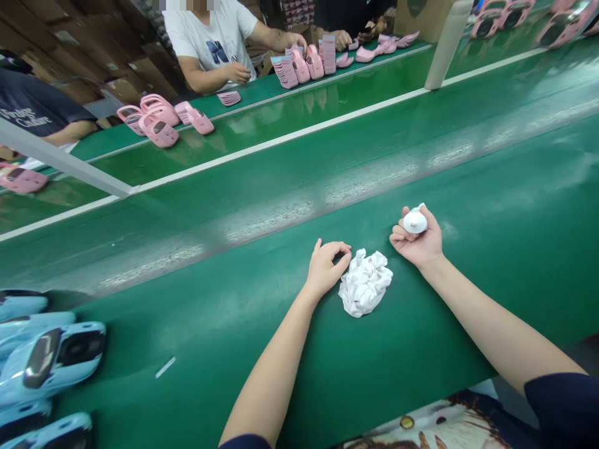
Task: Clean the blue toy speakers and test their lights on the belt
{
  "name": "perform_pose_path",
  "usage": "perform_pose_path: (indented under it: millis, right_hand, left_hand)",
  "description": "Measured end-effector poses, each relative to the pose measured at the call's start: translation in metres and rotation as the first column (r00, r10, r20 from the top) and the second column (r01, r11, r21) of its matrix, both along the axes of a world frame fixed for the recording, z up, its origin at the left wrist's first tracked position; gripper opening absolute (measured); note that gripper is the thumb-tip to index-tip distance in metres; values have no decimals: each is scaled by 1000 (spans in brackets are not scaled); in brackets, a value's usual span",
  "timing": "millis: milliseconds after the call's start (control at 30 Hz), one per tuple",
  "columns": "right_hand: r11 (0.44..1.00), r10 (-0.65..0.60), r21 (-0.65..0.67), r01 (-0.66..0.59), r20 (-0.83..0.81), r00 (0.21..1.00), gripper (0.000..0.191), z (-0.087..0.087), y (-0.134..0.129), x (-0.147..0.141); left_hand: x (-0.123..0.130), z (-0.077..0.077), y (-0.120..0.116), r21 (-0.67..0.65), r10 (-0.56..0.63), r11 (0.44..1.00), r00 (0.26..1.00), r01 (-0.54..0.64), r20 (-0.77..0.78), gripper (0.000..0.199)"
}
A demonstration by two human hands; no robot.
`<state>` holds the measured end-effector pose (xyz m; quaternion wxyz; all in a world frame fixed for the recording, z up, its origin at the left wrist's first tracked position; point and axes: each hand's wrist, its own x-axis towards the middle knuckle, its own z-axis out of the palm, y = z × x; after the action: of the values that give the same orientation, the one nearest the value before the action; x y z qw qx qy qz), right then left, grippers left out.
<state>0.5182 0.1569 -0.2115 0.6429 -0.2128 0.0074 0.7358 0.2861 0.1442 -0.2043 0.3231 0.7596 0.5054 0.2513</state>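
Observation:
My left hand (326,269) is on the green surface, thumb and forefinger brought together at the upper left edge of a crumpled white cloth (365,284). Its little finger sticks out to the side. The cloth lies bunched in a loose heap between my two hands. To the right, my right hand (418,240) is raised slightly, palm up, its fingers wrapped round a small white bottle (415,221). The bottle's round end with a small tip faces me; most of its body is hidden by my fingers.
Blue toy-car-shaped shells (56,355) stand at the left edge, near a small pale strip (165,367). Beyond a white rail (281,138), co-workers sit at another green line with pink shells (159,128). A white post (447,47) rises at the back right.

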Motion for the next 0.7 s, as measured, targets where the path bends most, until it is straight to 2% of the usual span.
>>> perform_pose_path:
  millis: [700]
  right_hand:
    - [1000,7,10,-7,12,1000,19,0,0,0]
  left_hand:
    - [0,-2,0,-1,-1,1000,1000,1,27,7]
